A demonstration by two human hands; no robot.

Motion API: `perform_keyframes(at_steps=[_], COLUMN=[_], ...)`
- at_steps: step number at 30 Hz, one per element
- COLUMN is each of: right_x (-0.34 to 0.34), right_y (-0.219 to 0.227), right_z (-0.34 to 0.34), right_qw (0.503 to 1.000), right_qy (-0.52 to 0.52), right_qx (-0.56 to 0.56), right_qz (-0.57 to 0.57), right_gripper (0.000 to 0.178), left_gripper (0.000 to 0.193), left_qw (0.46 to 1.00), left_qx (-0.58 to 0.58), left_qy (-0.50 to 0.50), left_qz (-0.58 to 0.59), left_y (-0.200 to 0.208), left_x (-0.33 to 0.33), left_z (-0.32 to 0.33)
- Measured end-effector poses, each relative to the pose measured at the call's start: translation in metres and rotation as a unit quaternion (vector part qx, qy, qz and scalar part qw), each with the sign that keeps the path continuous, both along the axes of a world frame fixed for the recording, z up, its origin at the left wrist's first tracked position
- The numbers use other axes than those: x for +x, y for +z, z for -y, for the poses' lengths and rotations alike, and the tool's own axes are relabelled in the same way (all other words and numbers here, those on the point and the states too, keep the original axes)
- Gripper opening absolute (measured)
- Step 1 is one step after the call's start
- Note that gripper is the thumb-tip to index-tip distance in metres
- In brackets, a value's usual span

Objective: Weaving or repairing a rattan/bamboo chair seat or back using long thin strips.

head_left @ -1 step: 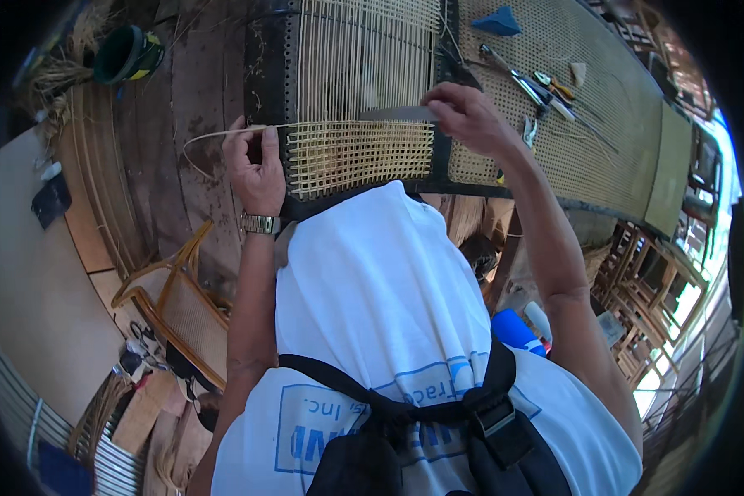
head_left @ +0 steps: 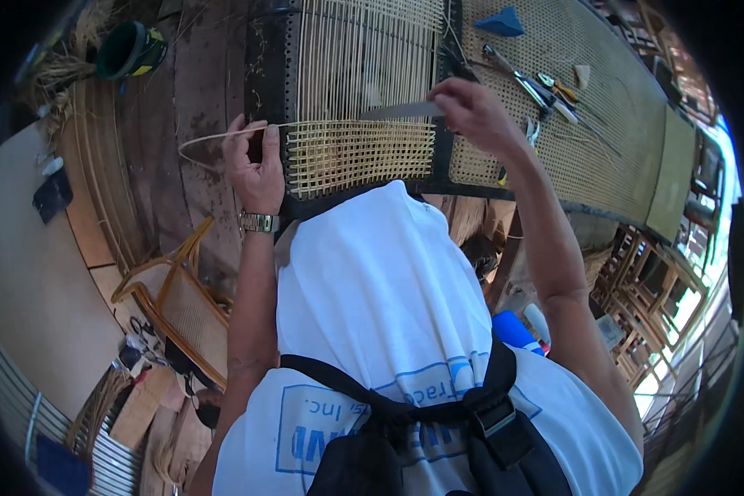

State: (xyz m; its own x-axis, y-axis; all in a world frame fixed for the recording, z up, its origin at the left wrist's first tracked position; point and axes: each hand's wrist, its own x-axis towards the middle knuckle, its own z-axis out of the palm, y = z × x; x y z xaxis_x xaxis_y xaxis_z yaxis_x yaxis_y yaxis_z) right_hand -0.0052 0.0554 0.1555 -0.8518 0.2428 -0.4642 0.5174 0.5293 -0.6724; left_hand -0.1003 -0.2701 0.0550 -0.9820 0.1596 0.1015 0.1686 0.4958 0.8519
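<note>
A dark frame (head_left: 269, 70) carries the cane weave (head_left: 360, 157), dense along its near edge; pliers (head_left: 565, 93) lie on a panel (head_left: 612, 157) past its right edge. Hands apart: left hand (head_left: 256, 165) pinching a strand (head_left: 202, 138) at the left edge, right hand (head_left: 471, 120) gripping a blade (head_left: 397, 111) over the weave, forearm slanted.

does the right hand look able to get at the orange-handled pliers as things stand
Probably yes: the orange-handled pliers lie uncovered on the woven panel, beyond the right hand, with only low-lying tools between. It grips a thin grey strip, though, so may need to put that down first.
</note>
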Motion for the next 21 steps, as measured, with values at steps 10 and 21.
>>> perform_keyframes(at_steps=[10, 21], right_x=[0.000, -0.002], right_y=[-0.013, -0.012], right_z=[-0.019, -0.007], right_qw=[1.000, 0.987], right_qy=[0.003, -0.131], right_qx=[-0.025, -0.061], right_qz=[-0.002, -0.065], right_gripper=[0.022, 0.022], left_gripper=[0.017, 0.010], left_qw=[0.997, 0.996], left_qx=[-0.037, -0.042], left_qy=[0.000, 0.014], left_qz=[-0.070, -0.081], left_y=[0.009, 0.003], left_x=[0.005, 0.004], left_z=[-0.012, -0.014])
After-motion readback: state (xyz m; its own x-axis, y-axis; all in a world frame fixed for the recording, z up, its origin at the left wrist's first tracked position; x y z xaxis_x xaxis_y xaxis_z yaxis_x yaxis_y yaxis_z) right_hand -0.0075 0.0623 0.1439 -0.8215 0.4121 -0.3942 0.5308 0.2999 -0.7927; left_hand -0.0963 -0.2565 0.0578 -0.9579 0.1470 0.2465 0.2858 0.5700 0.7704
